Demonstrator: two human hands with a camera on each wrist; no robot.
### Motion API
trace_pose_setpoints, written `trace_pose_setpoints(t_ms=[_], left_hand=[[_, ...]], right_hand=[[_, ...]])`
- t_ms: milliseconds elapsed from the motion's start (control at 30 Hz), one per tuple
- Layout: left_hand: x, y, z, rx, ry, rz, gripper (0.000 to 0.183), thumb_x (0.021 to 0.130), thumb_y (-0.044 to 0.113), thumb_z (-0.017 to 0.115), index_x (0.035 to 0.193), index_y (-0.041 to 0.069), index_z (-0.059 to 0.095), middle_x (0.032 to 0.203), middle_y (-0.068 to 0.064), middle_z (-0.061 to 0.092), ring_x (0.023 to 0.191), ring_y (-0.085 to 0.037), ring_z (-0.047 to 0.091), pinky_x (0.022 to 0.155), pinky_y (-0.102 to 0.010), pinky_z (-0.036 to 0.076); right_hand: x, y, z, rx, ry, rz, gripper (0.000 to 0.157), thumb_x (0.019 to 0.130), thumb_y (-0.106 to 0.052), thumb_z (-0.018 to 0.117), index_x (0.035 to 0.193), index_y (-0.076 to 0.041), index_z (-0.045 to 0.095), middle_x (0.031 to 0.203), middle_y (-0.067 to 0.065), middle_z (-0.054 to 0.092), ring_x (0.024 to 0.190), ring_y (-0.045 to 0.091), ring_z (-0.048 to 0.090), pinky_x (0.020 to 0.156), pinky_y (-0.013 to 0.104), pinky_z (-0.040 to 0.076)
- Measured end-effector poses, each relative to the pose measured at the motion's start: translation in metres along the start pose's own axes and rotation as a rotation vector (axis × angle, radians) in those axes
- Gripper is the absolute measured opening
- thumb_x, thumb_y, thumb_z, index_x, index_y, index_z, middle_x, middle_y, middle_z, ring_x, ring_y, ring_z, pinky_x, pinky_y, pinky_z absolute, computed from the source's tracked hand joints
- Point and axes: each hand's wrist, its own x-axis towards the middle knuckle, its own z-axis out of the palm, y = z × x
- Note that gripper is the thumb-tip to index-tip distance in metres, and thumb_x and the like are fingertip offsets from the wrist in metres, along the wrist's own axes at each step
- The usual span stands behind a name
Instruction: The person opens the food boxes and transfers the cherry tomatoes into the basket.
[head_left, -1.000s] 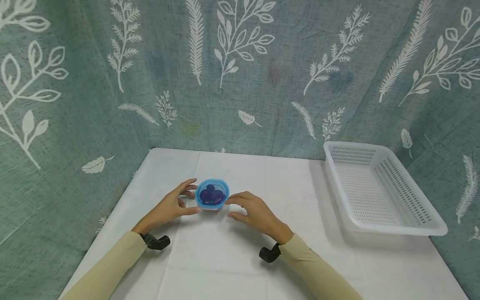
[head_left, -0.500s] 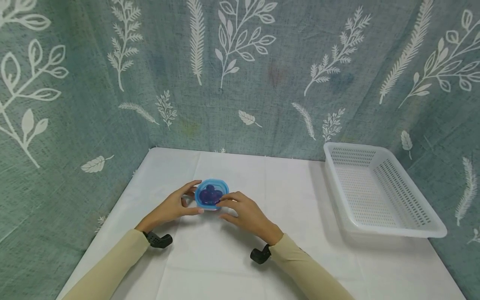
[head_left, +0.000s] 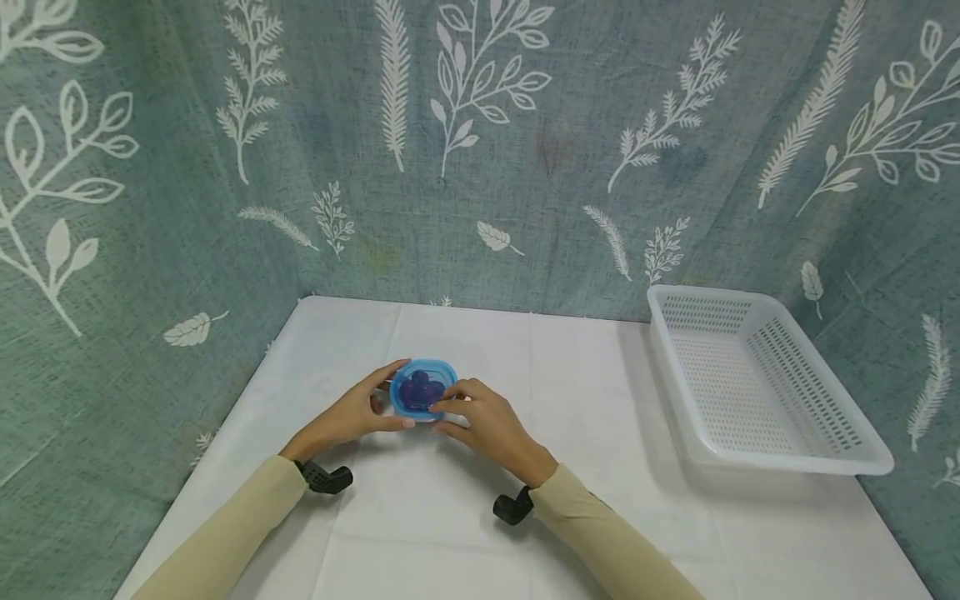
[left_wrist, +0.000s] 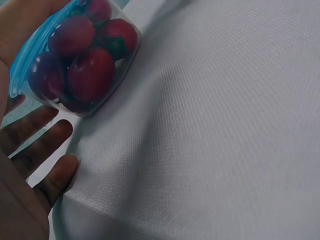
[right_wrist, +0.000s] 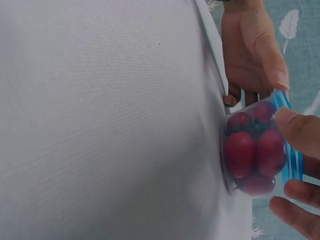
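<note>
A small clear food container (left_wrist: 125,62) with a blue lid (head_left: 402,408) stands on the white-covered table. Through its wall several round red fruits (left_wrist: 91,75) with bits of green show; from above they look purple under the lid. My left hand (head_left: 348,414) holds the container's left side, thumb at the front and index finger at the back of the lid. Its other fingers are spread apart in the left wrist view. At the front right, my right hand (head_left: 491,423) pinches the lid's edge, its thumb against the rim in the right wrist view.
A white perforated plastic basket (head_left: 693,417) stands on the right side of the white tablecloth (head_left: 435,517). Green cloth (head_left: 525,167) with white leaf prints hangs behind and beside the table. Each wrist wears a black camera.
My right hand has moved left from beside the container onto the lid's front right edge. The left hand has shifted slightly right and closed in around it. The container has hardly moved.
</note>
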Motion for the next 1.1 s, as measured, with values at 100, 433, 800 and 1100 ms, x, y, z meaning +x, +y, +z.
trace_pose_setpoints(t_ms=[100, 433, 800, 1100], left_hand=[[0.0001, -0.0001, 0.0008, -0.028, -0.013, -0.010, 0.105, 0.080, 0.046, 0.089, 0.163, 0.034, 0.025, 0.140, -0.005, 0.050, 0.119, -0.026, 0.051, 0.093, -0.043, 0.047], [0.0000, 0.0024, 0.0010, -0.110, -0.057, -0.038, 0.106, 0.083, 0.042, 0.087, 0.164, 0.033, 0.020, 0.154, -0.007, 0.044, 0.119, -0.030, 0.054, 0.095, -0.046, 0.047], [-0.0013, 0.0043, 0.0013, -0.157, -0.078, -0.055, 0.108, 0.086, 0.041, 0.085, 0.167, 0.029, 0.014, 0.156, -0.008, 0.041, 0.128, -0.034, 0.052, 0.102, -0.053, 0.049], [-0.0002, 0.0056, 0.0053, -0.216, -0.069, 0.000, 0.106, 0.088, 0.034, 0.085, 0.167, 0.025, 0.015, 0.166, -0.007, 0.027, 0.150, -0.034, 0.033, 0.117, -0.059, 0.034]], right_hand=[[0.0013, 0.0001, 0.0018, -0.011, 0.011, 0.003, 0.024, 0.087, -0.024, 0.085, 0.110, -0.019, 0.082, 0.110, 0.000, 0.068, 0.103, 0.013, 0.060, 0.081, 0.020, 0.055], [0.0030, 0.0010, -0.0004, 0.007, 0.011, -0.015, 0.021, 0.088, -0.018, 0.084, 0.108, -0.016, 0.082, 0.112, 0.000, 0.068, 0.102, 0.012, 0.062, 0.082, 0.019, 0.055], [0.0057, 0.0038, 0.0029, -0.112, 0.048, -0.061, 0.017, 0.090, -0.023, 0.082, 0.107, -0.020, 0.082, 0.106, -0.006, 0.071, 0.096, 0.009, 0.064, 0.063, 0.018, 0.056], [0.0081, 0.0016, 0.0029, -0.164, 0.083, -0.044, 0.015, 0.093, -0.023, 0.079, 0.107, -0.020, 0.083, 0.106, -0.007, 0.072, 0.096, 0.008, 0.066, 0.061, 0.018, 0.056]])
